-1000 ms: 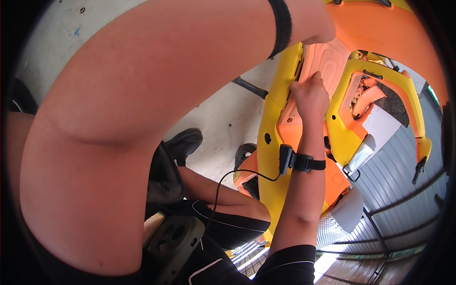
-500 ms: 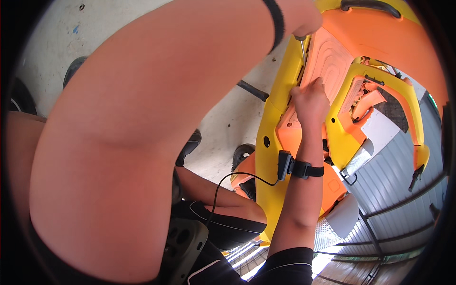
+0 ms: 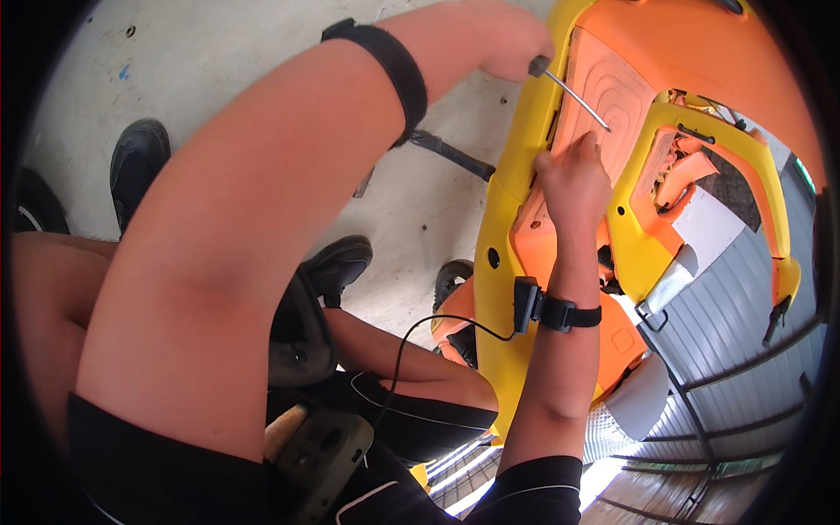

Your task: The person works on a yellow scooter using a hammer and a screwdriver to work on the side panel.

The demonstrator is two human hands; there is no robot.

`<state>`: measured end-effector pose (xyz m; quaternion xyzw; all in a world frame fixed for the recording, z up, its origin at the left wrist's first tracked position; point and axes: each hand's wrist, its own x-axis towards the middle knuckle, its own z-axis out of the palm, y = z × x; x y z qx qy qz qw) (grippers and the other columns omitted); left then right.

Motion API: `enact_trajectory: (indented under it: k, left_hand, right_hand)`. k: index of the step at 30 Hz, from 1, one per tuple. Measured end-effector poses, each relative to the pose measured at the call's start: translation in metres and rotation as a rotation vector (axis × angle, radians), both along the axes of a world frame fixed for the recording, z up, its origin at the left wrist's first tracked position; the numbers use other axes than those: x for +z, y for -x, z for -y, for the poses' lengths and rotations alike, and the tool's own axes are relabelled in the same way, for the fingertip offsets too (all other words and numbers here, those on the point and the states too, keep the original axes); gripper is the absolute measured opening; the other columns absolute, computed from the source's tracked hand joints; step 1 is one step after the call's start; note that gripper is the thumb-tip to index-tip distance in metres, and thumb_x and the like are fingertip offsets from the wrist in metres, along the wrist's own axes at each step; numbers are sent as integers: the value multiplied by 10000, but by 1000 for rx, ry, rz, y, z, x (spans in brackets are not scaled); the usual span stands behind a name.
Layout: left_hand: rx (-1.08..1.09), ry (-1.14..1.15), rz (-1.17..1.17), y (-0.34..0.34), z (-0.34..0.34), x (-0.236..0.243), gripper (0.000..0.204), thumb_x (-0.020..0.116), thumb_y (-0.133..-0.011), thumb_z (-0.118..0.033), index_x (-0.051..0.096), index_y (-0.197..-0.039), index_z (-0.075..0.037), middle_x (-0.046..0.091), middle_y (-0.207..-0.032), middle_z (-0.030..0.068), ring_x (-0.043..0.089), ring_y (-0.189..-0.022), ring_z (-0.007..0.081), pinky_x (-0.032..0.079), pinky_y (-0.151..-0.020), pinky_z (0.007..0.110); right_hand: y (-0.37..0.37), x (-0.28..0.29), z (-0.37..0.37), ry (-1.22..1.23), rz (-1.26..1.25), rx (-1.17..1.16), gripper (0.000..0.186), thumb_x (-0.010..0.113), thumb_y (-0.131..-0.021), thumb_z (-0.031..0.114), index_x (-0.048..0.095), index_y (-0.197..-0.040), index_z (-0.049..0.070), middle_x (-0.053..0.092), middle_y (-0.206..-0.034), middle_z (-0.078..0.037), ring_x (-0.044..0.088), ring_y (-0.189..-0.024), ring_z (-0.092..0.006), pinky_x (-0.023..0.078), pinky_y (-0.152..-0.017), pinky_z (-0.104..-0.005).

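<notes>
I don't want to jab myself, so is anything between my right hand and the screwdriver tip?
Nothing visible. The screwdriver, held in your left hand, slants across the embossed orange panel in this view, and its bare tip ends right by your right hand. Whether they touch, I can't tell.

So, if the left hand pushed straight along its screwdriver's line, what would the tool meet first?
Most likely the ridged orange panel: the tip of the screwdriver in the left hand shows against it, close to the right hand. Whether tip and panel touch is unclear here.
</notes>
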<state>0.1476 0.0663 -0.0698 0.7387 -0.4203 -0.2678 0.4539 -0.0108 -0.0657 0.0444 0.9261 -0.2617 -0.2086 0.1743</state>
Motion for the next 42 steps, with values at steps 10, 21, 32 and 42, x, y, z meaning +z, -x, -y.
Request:
enact_trajectory:
  k: [10,21,32,42]
  left_hand:
    - [-200,-212,52,18,-20,-20,380,499,-962,-476,664,-991,-135,667,-870,80,637,-854,302,502,-741,431]
    - [-163,-20,-58,42,6,-7,273,471,-986,-263,637,-1181,-170,673,-1032,113,623,-990,331,498,-855,451]
    - [-170,-8,84,29,26,11,222,519,-952,-271,667,-1096,-189,682,-912,104,641,-919,337,507,-778,464]
    - [-243,18,230,14,26,21,214,520,-932,-226,692,-1043,-162,689,-909,101,652,-879,345,515,-727,470]
  right_hand:
    - [1,-2,3,42,10,5,749,695,-703,329,466,-1288,-81,601,-1145,-259,668,-864,-417,552,-760,-456]
    - [-1,-2,0,15,-6,-41,810,706,-702,352,443,-1330,-88,544,-1266,-329,662,-949,-418,548,-823,-442]
    - [-1,-2,0,7,2,-48,831,713,-708,351,435,-1352,-95,522,-1293,-348,656,-989,-419,544,-842,-437]
    - [4,-5,7,27,10,-18,829,708,-709,356,447,-1349,-101,507,-1300,-373,659,-997,-420,548,-841,-440]
